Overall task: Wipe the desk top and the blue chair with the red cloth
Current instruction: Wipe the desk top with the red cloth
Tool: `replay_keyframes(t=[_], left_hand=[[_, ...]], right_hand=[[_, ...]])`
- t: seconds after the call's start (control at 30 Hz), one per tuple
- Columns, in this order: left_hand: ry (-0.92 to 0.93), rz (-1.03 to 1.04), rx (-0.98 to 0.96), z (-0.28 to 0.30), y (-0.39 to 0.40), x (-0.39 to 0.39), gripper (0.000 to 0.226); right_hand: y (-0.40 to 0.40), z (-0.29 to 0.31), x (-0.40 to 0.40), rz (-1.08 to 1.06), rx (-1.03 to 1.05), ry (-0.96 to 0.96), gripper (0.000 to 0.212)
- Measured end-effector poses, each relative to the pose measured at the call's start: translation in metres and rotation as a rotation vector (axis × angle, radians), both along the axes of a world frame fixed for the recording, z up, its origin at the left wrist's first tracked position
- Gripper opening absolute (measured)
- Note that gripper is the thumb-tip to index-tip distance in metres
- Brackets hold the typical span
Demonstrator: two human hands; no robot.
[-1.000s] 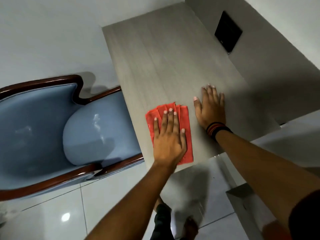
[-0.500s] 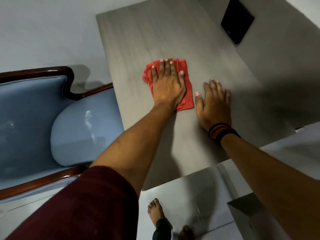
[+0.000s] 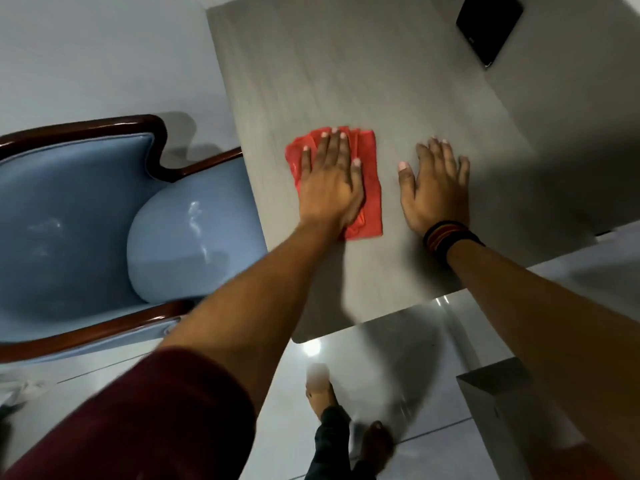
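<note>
The red cloth lies folded on the grey wood-grain desk top, near its left-middle. My left hand presses flat on the cloth with fingers spread, covering most of it. My right hand, with a dark band on the wrist, rests flat on the bare desk just right of the cloth and holds nothing. The blue chair, with a dark wooden frame, stands at the left, its seat tucked against the desk's left edge.
A black flat device lies at the desk's far right corner. A grey box-like unit stands on the glossy tiled floor at the lower right. My bare feet show below the desk's near edge.
My left hand slid the cloth from the desk's near edge away toward the middle, then drew it slightly back beside my right hand. My right hand stayed planted.
</note>
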State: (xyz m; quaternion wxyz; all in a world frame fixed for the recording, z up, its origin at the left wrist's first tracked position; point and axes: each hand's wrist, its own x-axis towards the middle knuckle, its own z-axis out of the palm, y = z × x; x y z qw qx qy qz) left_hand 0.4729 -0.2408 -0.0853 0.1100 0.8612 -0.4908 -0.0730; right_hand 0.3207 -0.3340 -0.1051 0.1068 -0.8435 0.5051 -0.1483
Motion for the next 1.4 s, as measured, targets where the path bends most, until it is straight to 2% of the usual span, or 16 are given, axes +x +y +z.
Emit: replay_keyframes(t=[0.1,0.27,0.33,0.5,0.67,0.87,0.93,1.0,1.03,1.1,1.13,1.2,1.3,1.33,1.4], left_hand=[[0.016,0.075,-0.026,-0.001,0.0,0.005,0.065],[0.005,0.128,-0.073,-0.012,0.127,-0.068,0.066],[0.015,0.128,-0.05,-0.013,0.151,-0.082,0.066],[0.058,0.112,-0.072,-0.012,0.117,-0.047,0.066],[0.05,0.244,-0.049,-0.009,0.058,0.008,0.069],[0.046,0.177,-0.079,-0.022,0.147,-0.085,0.07],[0.096,0.138,-0.092,-0.017,0.155,-0.091,0.069],[0.205,0.165,-0.173,-0.007,0.16,-0.089,0.067],[0.268,0.224,-0.255,-0.002,0.167,-0.092,0.067],[0.386,0.477,-0.42,0.006,0.189,-0.111,0.069],[0.49,0.644,-0.438,0.008,0.202,-0.122,0.071],[0.836,0.949,-0.414,0.014,0.217,-0.14,0.067],[1.333,1.136,-0.466,0.035,0.221,-0.137,0.032],[1.429,1.146,-0.493,0.04,0.223,-0.129,0.022],[1.497,1.128,-0.482,0.046,0.235,-0.107,0.013]], right_hand=[[-0.001,0.0,-0.001,0.015,0.001,0.011,0.061],[0.003,0.007,-0.001,0.028,0.04,0.043,0.065],[0.004,0.009,-0.002,0.029,0.044,0.05,0.066],[0.005,0.002,-0.004,0.04,0.038,0.041,0.067],[0.0,-0.007,-0.008,0.053,0.017,-0.015,0.069],[0.011,0.007,-0.008,0.051,0.111,-0.042,0.06],[0.039,0.024,-0.009,0.074,0.204,-0.147,0.053],[0.084,0.039,-0.001,0.182,0.325,-0.252,0.051],[0.108,0.041,0.006,0.242,0.366,-0.226,0.053],[0.149,0.048,0.024,0.29,0.418,-0.083,0.066],[0.164,0.054,0.033,0.271,0.443,-0.021,0.075],[0.177,0.063,0.05,0.176,0.556,0.026,0.083],[0.183,0.075,0.07,0.095,0.782,0.017,0.067],[0.185,0.077,0.077,0.097,0.824,0.013,0.062],[0.184,0.079,0.095,0.117,0.854,-0.019,0.053]])
